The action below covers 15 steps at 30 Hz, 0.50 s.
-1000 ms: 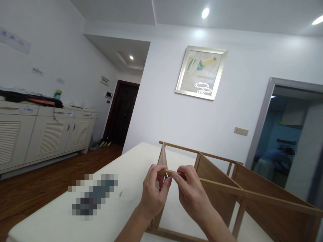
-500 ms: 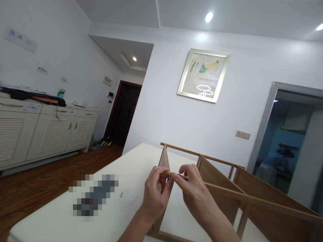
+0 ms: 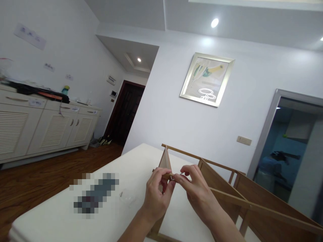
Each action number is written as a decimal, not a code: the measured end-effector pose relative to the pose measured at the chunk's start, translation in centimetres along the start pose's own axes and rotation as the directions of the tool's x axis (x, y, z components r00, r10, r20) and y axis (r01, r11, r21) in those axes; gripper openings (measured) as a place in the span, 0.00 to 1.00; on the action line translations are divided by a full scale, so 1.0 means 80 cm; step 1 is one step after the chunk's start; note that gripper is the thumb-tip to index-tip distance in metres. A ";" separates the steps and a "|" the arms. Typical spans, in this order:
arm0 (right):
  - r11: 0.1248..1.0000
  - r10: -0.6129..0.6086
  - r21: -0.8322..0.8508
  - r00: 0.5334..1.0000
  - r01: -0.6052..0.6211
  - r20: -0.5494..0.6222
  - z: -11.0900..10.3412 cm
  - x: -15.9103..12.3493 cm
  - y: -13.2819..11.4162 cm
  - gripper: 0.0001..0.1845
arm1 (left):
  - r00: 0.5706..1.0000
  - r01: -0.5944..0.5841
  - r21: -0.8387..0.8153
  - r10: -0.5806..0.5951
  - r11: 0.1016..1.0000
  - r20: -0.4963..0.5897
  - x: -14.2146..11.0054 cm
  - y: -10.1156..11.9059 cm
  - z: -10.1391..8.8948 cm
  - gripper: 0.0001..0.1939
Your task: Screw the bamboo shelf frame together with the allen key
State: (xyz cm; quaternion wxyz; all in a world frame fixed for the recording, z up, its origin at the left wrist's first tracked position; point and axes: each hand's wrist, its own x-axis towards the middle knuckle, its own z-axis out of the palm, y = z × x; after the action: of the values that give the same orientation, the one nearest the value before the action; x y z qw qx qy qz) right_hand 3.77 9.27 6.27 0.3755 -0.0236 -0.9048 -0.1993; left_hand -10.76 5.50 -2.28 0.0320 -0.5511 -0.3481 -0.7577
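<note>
- From where I stand, a wooden frame (image 3: 233,199) with slanting panels lies over the white table (image 3: 132,163), reaching off towards the doorway (image 3: 275,104) on the right
- The left hand (image 3: 156,194) pinches the end of the frame's near rail (image 3: 166,176), fingers over the top and thumb below
- The right hand (image 3: 198,190) is bent in close beside it, thumb and forefinger apparently nipping a thin silvery piece (image 3: 181,173) against that same rail end
- What that piece is I cannot tell, as the fingertips hide most of it; it could be a small fastener or a key for turning one
- The step in hand, I'd judge, is close fingertip work on a fitting at this corner, with the left hand steadying and the right doing the fine part
- The next move seems to call for keeping the rail end firm in the left pinch while the right lines the piece up by small turns, without dropping it
- A crumpled clear bag (image 3: 129,196) lies on the table left of the hands, and beyond it a blurred-out object (image 3: 97,194) I cannot make out
</note>
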 end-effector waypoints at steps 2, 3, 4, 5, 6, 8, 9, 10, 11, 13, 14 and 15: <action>1.000 0.000 0.002 1.000 0.000 -0.001 -0.001 0.000 -0.001 0.19 | 1.000 0.003 0.000 -0.003 1.000 -0.003 0.000 0.001 0.000 0.10; 1.000 0.002 0.002 1.000 -0.002 0.002 -0.002 0.000 -0.001 0.20 | 1.000 0.005 -0.001 -0.005 1.000 -0.004 0.000 0.001 0.000 0.10; 1.000 0.002 0.004 1.000 -0.002 0.008 -0.002 0.000 -0.002 0.20 | 1.000 0.006 -0.001 -0.006 1.000 -0.004 0.000 0.002 0.000 0.10; 1.000 0.002 0.006 1.000 -0.002 0.015 -0.003 0.000 -0.002 0.20 | 1.000 0.006 0.000 -0.006 1.000 -0.004 0.000 0.002 0.000 0.10; 1.000 0.000 0.007 1.000 0.000 0.021 -0.003 0.000 -0.003 0.21 | 1.000 0.006 0.003 -0.006 1.000 -0.004 0.000 0.002 -0.001 0.10; 1.000 0.002 0.004 1.000 -0.002 0.031 -0.002 -0.001 -0.002 0.21 | 1.000 0.003 0.006 -0.003 1.000 -0.005 0.000 0.002 -0.001 0.10; 1.000 0.002 0.000 0.999 -0.002 0.034 -0.002 -0.001 -0.002 0.22 | 1.000 0.002 0.007 -0.002 1.000 -0.006 0.000 0.002 -0.001 0.09; 1.000 0.002 -0.005 0.999 -0.002 0.035 -0.002 -0.001 -0.002 0.22 | 1.000 0.001 0.009 -0.001 1.000 -0.007 0.000 0.002 -0.001 0.09; 1.000 0.002 -0.011 0.999 -0.002 0.036 -0.001 -0.001 -0.001 0.22 | 1.000 0.001 0.009 -0.001 1.000 -0.006 0.000 0.002 -0.001 0.09; 1.000 -0.008 -0.023 0.999 0.009 0.035 -0.001 0.000 -0.002 0.21 | 1.000 0.001 0.010 -0.001 1.000 -0.004 0.000 0.002 -0.001 0.10; 0.999 -0.016 -0.027 0.999 0.017 0.033 -0.002 0.001 -0.002 0.21 | 1.000 0.002 0.010 -0.002 1.000 -0.004 0.001 0.003 -0.001 0.10; 0.999 -0.024 -0.030 0.999 0.025 0.031 -0.003 0.002 -0.003 0.20 | 1.000 0.001 0.010 -0.001 1.000 -0.007 0.001 0.003 -0.001 0.09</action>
State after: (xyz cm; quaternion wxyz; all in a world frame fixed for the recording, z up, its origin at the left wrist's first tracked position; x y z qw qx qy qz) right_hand 3.75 8.95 6.42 0.3588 -0.0215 -0.9076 -0.2171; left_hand -10.77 5.30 -2.12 0.0353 -0.5481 -0.3521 -0.7578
